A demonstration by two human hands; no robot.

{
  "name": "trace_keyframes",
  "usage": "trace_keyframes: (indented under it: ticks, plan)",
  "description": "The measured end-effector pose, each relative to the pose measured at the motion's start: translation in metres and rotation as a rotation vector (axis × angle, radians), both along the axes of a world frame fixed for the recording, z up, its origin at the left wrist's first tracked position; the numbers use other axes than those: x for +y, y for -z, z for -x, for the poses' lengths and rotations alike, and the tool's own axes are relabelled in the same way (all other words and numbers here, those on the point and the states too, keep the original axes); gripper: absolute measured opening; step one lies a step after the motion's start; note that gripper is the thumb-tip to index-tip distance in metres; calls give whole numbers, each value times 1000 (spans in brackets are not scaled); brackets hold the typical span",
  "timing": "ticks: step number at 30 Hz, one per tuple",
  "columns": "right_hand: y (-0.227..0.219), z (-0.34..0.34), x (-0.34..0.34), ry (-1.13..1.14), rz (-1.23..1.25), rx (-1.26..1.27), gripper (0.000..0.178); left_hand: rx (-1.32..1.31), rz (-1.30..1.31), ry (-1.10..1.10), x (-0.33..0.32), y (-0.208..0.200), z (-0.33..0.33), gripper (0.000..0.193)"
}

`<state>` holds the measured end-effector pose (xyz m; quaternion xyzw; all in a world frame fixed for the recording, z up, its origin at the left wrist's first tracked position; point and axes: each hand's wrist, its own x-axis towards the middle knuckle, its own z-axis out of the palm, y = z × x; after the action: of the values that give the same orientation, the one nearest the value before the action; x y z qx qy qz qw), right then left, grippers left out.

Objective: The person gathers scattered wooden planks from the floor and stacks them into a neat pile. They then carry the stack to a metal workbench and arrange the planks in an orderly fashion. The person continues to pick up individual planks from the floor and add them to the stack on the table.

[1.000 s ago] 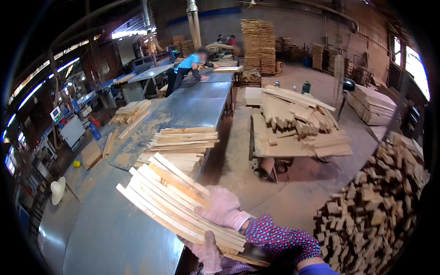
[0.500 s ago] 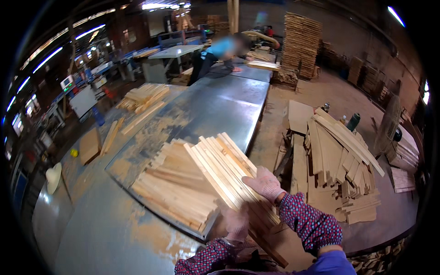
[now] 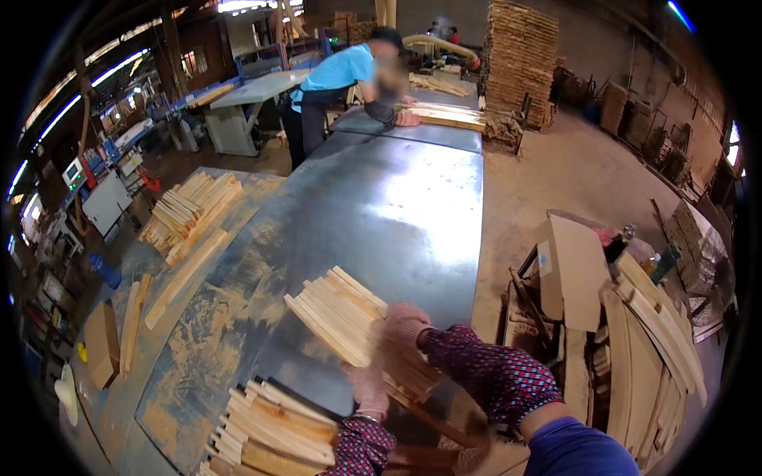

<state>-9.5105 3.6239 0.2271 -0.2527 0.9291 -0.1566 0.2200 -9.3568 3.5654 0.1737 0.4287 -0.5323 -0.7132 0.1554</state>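
A bundle of pale wooden strips [image 3: 337,313] lies side by side between my gloved hands, slanting over the near part of the metal table [image 3: 397,262]. My right hand [image 3: 403,327] is closed on its right side. My left hand [image 3: 368,390] grips the near left edge; motion blurs both hands somewhat. Whether the strips touch the tabletop, I cannot tell. A second stack of wooden strips [image 3: 278,424] lies at the lower left, beside my left forearm, partly hidden by the patterned sleeve.
Across the table a co-worker in a blue shirt [image 3: 337,71] leans over strips [image 3: 448,115]. More strips [image 3: 194,210] lie on the sawdust-covered left side. To the right stand a cardboard box [image 3: 567,274] and a pile of long boards [image 3: 647,341]. A tall wood stack [image 3: 520,63] rises behind.
The view has shifted. The bundle, still between my hands, now lies over bare metal, away from the other stack. The co-worker's hands are now on strips at the far end.
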Motion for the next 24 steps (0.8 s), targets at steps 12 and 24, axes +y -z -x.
trace_keyframes:
  ticks: [12, 24]
  plan:
    - [90, 208, -175, -173, 365, -93, 54, -193, 393, 219, -203, 45, 195, 55]
    - [76, 222, -146, -10, 347, 126, 67, -376, 706, 586, -170, -65, 106, 73]
